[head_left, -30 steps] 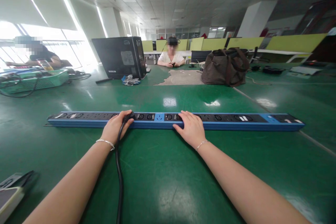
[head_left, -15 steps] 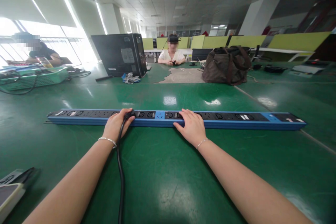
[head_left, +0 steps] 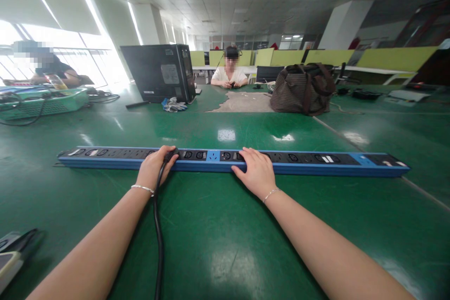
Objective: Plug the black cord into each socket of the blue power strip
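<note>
Across the green table lies a long blue power strip [head_left: 204, 166] with a black face and several sockets. My left hand [head_left: 156, 165] is closed round a black power plug [head_left: 171, 155] at the strip, left of its light-blue middle socket. Whether the plug's pins sit in a socket is hidden. From the plug a thick black cable [head_left: 158, 239] runs down past my wrist toward the near edge of the view. Right of the light-blue socket, my right hand [head_left: 256, 168] rests over the strip, fingers on top and thumb out along the front side, gripping it.
Farther back stand a black computer case [head_left: 158, 75], grey-blue gloves [head_left: 174, 104] and a brown bag [head_left: 298, 89]. At left is a green basket [head_left: 66, 102] with cables. A pale device [head_left: 9, 265] lies near left. One person sits opposite, another at far left.
Both hands keep their places on the plug and the strip. The view has shifted slightly, and the cable and the strip's left end appear a little farther left.
</note>
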Action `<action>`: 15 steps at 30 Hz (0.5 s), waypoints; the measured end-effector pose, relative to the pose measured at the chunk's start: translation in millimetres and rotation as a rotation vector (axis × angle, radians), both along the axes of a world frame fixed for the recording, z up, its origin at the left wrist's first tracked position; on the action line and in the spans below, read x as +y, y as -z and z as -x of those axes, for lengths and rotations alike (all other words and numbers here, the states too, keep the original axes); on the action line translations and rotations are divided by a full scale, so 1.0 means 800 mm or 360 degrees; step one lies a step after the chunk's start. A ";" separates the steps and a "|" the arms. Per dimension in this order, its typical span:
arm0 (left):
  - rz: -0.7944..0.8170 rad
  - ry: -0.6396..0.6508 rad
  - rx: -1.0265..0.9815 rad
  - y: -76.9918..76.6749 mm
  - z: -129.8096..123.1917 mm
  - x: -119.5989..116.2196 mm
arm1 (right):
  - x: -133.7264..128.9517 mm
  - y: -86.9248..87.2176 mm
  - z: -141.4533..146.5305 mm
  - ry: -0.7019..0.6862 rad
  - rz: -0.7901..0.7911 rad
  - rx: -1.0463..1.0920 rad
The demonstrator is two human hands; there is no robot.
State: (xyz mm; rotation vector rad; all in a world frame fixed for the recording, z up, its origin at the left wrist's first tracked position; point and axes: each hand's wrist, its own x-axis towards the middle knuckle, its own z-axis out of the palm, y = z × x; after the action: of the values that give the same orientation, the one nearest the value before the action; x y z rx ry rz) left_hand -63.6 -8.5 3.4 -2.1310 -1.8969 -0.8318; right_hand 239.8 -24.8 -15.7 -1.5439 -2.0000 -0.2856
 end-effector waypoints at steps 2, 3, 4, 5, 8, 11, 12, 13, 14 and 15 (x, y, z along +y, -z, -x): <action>-0.0023 0.0026 -0.0058 0.001 -0.001 0.000 | 0.000 0.000 0.000 -0.0001 -0.0005 0.0000; -0.0024 0.0039 -0.0082 0.001 -0.002 0.000 | 0.000 0.000 0.001 -0.0002 -0.0005 0.0000; -0.0018 0.0048 -0.0106 0.001 -0.002 0.000 | 0.000 -0.001 0.001 -0.0004 -0.0002 0.0000; -0.0013 0.0040 -0.0141 0.000 -0.002 0.000 | 0.000 -0.001 0.001 -0.0005 0.0002 -0.0001; -0.0067 -0.0125 -0.0356 -0.004 0.001 -0.001 | -0.001 -0.001 0.001 -0.0005 0.0013 -0.0006; -0.0166 -0.0327 -0.0567 -0.008 0.009 -0.003 | 0.000 -0.001 0.000 -0.0001 0.0007 -0.0008; -0.0196 -0.0363 -0.0610 -0.009 0.012 -0.003 | 0.000 -0.001 0.000 -0.0001 0.0006 -0.0008; -0.0230 -0.0388 -0.0651 -0.011 0.016 -0.004 | 0.000 -0.001 0.000 -0.0001 0.0006 -0.0008; -0.0283 -0.0419 -0.0702 -0.014 0.019 -0.005 | 0.000 -0.001 0.000 -0.0004 0.0007 -0.0009; -0.0346 -0.0456 -0.0756 -0.016 0.024 -0.007 | 0.000 -0.001 0.000 -0.0009 0.0008 -0.0010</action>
State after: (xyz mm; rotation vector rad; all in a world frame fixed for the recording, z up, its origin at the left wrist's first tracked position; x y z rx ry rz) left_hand -82.6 -13.7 16.5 -1.5819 -2.1304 -1.4940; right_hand 239.9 -24.6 -14.8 -1.5421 -2.0108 -0.2839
